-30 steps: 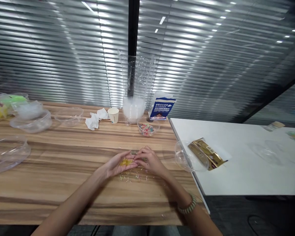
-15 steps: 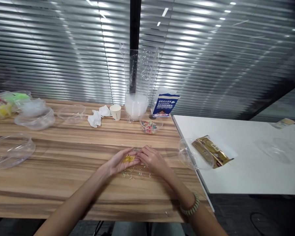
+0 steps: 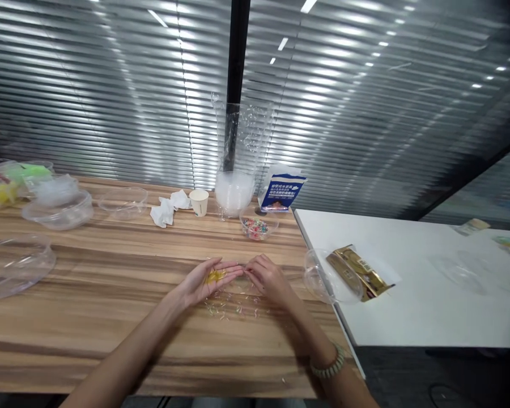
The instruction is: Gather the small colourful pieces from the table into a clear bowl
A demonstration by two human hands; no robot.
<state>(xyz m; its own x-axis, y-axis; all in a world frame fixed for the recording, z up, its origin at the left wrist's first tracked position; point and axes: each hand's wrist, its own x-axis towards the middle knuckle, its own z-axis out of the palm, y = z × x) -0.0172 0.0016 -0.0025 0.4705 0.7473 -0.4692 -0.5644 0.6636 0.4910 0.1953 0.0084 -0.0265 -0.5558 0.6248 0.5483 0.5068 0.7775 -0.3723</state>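
Head view: ref. landmark = bead bowl (image 3: pixel 258 226), the clear dish of multicolour beads on the wood table (image 3: pixel 89 294).

Hands, both just nearer me than the bowl:
- Left hand (image 3: pixel 204 280): palm up, fingers loosely spread, cupped. A small heap of yellow bits (image 3: pixel 215 276) lies in it. I judge the palm is kept level so the bits stay put.
- Right hand (image 3: pixel 267 276): palm down, fingertips drawn together, touching the left fingertips. I can't tell if anything is pinched; too small.
- Loose bits (image 3: pixel 233 306) are scattered on the wood under both hands; too many to count.

Count, approx.:
- Paper cup (image 3: pixel 199 202): 1, left of bowl.
- Empty clear bowls (image 3: pixel 123 202): 3, further left.
- Tipped clear bowl (image 3: pixel 329 277): 1, right of bowl, leaning at the table seam.
- Gold packet (image 3: pixel 359 272): 1, beside it.
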